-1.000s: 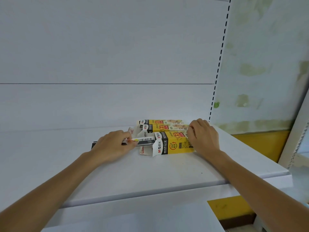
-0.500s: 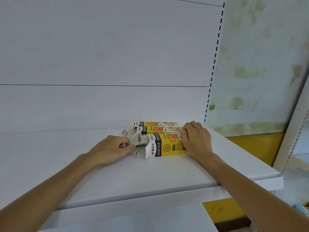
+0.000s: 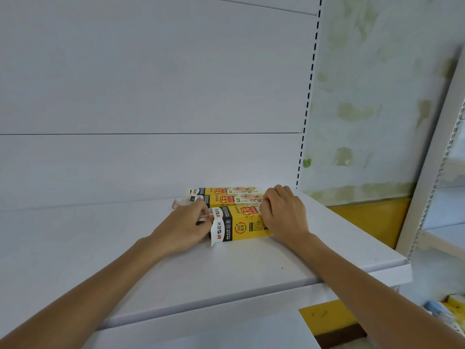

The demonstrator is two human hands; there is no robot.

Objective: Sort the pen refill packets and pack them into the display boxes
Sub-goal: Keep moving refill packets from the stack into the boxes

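Three yellow display boxes lie side by side on a white shelf (image 3: 226, 270). The nearest box (image 3: 240, 224) has its left end flaps open. My right hand (image 3: 283, 215) grips its right end, fingers curled over the top. My left hand (image 3: 187, 226) is pressed against the open left end and pinches a pen refill packet (image 3: 203, 219), of which only a sliver shows at the box mouth. Behind stand the middle box (image 3: 235, 200) and the far box (image 3: 224, 190).
A white back panel rises behind the boxes. A slotted upright (image 3: 308, 102) runs up at the right. The shelf's right edge ends near a yellow wall band (image 3: 372, 217). More shelving (image 3: 442, 187) stands at far right, with small packages (image 3: 450, 311) low down.
My left hand has moved right, up to the open end of the nearest box, and the refill packet has slid almost wholly inside. My right hand has kept its hold.
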